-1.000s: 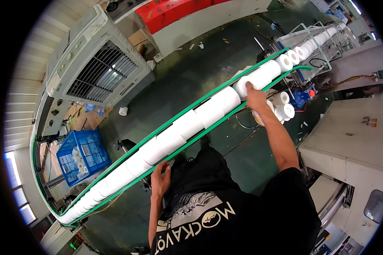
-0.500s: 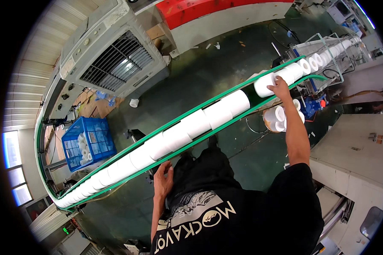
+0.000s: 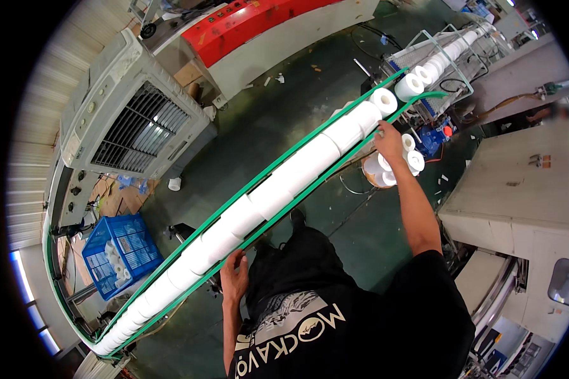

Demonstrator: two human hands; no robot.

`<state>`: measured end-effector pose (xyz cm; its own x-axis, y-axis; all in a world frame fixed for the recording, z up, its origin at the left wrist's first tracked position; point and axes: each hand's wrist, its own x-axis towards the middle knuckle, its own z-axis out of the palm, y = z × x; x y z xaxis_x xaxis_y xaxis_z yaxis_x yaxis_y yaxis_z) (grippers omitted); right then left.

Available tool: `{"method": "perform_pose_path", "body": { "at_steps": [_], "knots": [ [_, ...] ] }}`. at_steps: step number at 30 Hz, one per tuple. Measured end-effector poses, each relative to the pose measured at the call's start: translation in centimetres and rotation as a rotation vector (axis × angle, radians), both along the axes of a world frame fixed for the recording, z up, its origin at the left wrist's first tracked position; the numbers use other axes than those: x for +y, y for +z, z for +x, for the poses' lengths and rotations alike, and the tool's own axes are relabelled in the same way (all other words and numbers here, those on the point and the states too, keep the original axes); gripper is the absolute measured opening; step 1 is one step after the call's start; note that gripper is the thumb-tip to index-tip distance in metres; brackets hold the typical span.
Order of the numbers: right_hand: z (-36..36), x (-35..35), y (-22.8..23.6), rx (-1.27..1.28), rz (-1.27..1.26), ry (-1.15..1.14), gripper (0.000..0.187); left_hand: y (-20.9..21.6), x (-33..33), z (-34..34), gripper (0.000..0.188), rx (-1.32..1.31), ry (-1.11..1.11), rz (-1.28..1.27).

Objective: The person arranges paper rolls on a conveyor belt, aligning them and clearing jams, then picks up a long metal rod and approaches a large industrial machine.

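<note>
A line of white paper rolls (image 3: 300, 167) lies end to end between the green rails (image 3: 224, 207) of a narrow conveyor, running from lower left to upper right. My right hand (image 3: 389, 141) is at the near rail, its loosely bent fingertips beside the rolls toward the upper end; they do not grip one. Just above it, a roll with a visible core hole (image 3: 384, 100) is tilted toward me. My left hand (image 3: 235, 276) hangs by the near rail at mid-line, fingers loosely bent and apart, holding nothing.
Below the right end, a round container (image 3: 372, 172) holds several rolls, near a blue motor (image 3: 431, 138). More rolls stand on a metal conveyor (image 3: 452, 57). Beyond the line are a blue crate (image 3: 148, 243) with rolls and a large air cooler (image 3: 123, 120). A pale cabinet (image 3: 506, 183) stands right.
My right hand has left the roll it touched and drawn back to the near rail. The gap in the line has closed. The view has shifted; my left hand stays by the rail.
</note>
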<state>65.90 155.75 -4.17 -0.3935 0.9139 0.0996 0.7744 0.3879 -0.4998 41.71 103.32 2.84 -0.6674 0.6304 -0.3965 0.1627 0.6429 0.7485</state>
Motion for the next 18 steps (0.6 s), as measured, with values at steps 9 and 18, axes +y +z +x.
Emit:
{"method": "perform_pose_path", "body": {
  "at_steps": [9, 18],
  "knots": [
    [-4.0, 4.5, -0.2, -0.432, -0.072, 0.133, 0.078, -0.1, 3.5, 1.2, 0.031, 0.036, -0.040, 0.027],
    [-3.0, 6.2, -0.9, -0.307, -0.083, 0.256, 0.079, -0.8, 4.5, 1.0, 0.032, -0.036, 0.011, -0.016]
  ]
}}
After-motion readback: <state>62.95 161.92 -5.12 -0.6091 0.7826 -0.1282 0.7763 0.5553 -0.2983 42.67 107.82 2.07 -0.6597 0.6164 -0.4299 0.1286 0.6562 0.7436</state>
